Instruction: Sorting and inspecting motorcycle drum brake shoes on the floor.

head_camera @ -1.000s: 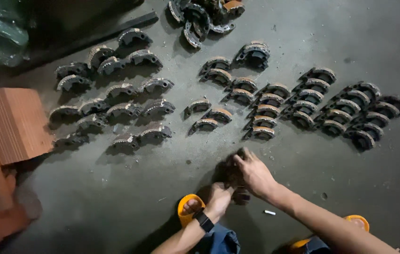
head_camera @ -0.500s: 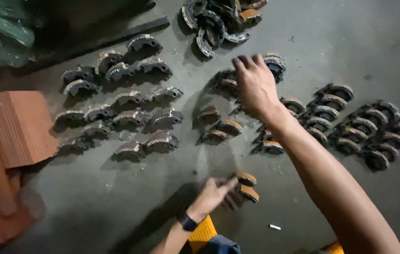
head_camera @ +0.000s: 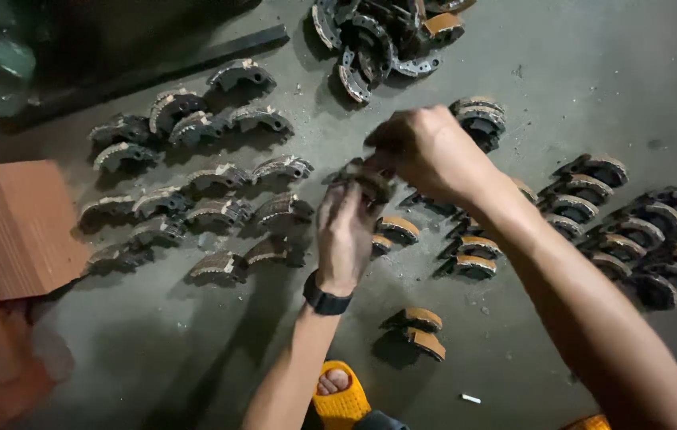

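Both hands meet above the middle of the concrete floor. My left hand [head_camera: 345,231], with a black watch on its wrist, and my right hand [head_camera: 426,147] together grip one curved brake shoe [head_camera: 364,179] with a brown lining. A pair of brown-lined brake shoes [head_camera: 418,330] lies on the floor below my hands. Rows of grey worn brake shoes [head_camera: 195,187] lie to the left. Rows of brown-lined shoes [head_camera: 633,231] lie to the right, partly hidden by my right arm.
A loose heap of brake shoes [head_camera: 382,36] sits at the top. Red bricks [head_camera: 12,231] stand at the left edge. A dark bar [head_camera: 163,68] lies at the upper left. My foot in an orange sandal [head_camera: 340,394] is at the bottom.
My right hand came back from the far heap toward me. My left hand left a pair of shoes on the floor and rose. Both now hold one shoe.
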